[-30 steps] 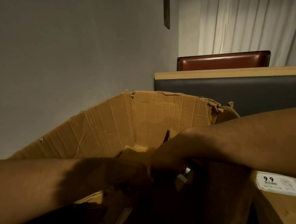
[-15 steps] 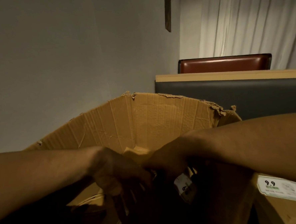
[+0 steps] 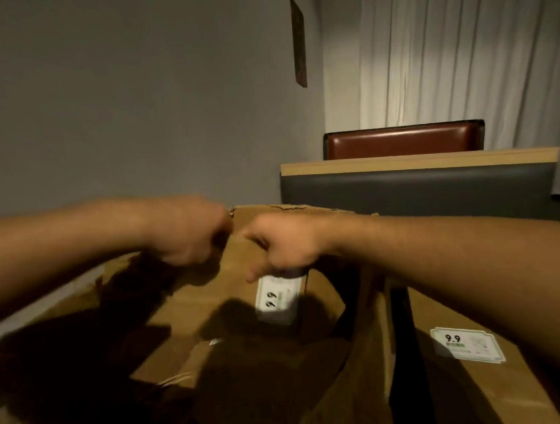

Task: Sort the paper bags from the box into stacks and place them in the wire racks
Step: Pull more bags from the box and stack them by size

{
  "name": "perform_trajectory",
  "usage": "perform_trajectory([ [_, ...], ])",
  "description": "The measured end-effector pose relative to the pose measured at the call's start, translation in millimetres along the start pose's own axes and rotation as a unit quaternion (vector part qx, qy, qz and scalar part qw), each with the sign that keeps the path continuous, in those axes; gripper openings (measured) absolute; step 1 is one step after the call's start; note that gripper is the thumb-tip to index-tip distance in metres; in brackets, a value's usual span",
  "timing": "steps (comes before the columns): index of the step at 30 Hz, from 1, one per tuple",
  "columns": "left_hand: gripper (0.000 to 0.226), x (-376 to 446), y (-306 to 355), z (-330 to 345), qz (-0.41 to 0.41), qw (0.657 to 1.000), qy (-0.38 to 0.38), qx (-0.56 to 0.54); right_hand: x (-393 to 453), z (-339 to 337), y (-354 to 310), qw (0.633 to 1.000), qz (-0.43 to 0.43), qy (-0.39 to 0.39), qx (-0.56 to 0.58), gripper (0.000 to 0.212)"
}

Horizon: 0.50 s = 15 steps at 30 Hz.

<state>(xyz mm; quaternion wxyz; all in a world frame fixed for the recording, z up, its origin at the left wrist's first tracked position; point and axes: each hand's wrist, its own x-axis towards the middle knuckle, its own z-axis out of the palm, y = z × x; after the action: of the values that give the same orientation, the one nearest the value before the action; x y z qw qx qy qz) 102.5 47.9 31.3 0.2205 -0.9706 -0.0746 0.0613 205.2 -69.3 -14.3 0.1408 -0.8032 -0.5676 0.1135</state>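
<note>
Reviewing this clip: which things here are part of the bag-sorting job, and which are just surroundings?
Job:
cardboard box
paper bag with a 9.9 label, gripped by the right hand
left hand, fisted; blurred
labelled bag at right

Surroundings:
red seat back
wood-topped divider
curtain
wall hanging

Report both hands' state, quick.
Left hand: closed in a fist; what it holds cannot be told.
Right hand: closed on a brown paper bag with a white label.
</note>
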Motion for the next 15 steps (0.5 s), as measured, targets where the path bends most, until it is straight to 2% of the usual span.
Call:
perform_trajectory([
  [2,0.022,-14.2,-7.8,-26.2,-0.048,0.988,0.147,0.027,-21.6,-21.0,-14.7,0.991,-0.002,0.114,0.072,0.024],
  [5,0.061,-27.7,-5.4,-44.3,-0.078,0.928,0.359,0.065,-58.4,-37.6,-27.6,0.956,0.017,0.225,0.186,0.038],
  [7,0.085,-37.1,6.1,-53.1,-0.077,0.880,0.468,0.016,-94.0,-46.0,-34.7,0.927,0.033,0.289,0.236,0.043],
  [9,0.100,-51.2,27.4,-65.6,-0.070,0.843,0.520,-0.115,-135.7,-52.5,-38.7,0.895,0.036,0.357,0.263,0.041],
  [11,0.105,-64.7,55.1,-76.9,-0.063,0.797,0.489,-0.349,-179.9,-53.7,-41.6,0.852,0.023,0.414,0.320,0.033],
  [12,0.100,-72.4,73.0,-83.2,-0.039,0.756,0.432,-0.490,-202.2,-52.5,-41.3,0.828,0.013,0.428,0.362,0.027],
  [14,0.065,-88.2,109.4,-90.2,0.071,0.626,0.281,-0.724,-241.5,-44.2,-41.2,0.793,0.000,0.436,0.426,0.021],
  [15,0.043,-93.5,133.4,-88.7,0.126,0.567,0.222,-0.783,-263.6,-36.3,-39.7,0.784,-0.003,0.442,0.436,0.021],
])
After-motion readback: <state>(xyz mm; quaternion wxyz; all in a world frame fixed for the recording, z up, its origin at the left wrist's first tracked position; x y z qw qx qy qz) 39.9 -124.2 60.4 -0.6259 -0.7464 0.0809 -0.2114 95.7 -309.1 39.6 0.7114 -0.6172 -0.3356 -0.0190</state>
